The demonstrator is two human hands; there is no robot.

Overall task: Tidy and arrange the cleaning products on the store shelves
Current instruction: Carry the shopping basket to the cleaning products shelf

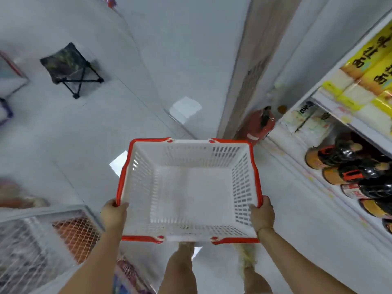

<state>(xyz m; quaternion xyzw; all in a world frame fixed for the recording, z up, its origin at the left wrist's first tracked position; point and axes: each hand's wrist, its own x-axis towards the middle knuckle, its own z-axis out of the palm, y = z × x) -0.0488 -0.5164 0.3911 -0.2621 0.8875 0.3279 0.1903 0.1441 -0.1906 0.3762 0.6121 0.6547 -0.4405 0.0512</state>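
Observation:
A white plastic shopping basket (244, 187) with red folded-down handles hangs in front of me above the floor, and nothing lies inside it. My left hand (113, 215) grips its left rim near the front corner. My right hand (263, 215) grips the right rim opposite. Store shelves (331, 115) run along the right edge, with dark bottles (360, 172) on the lower level and yellow-and-white packs (364, 81) on the level above.
A red fire extinguisher (257, 128) stands on the floor by the shelf's far end. A folding camouflage stool (71, 68) sits at the far left. A wire mesh bin (42, 247) with goods is at my lower left. The tiled floor stretches ahead.

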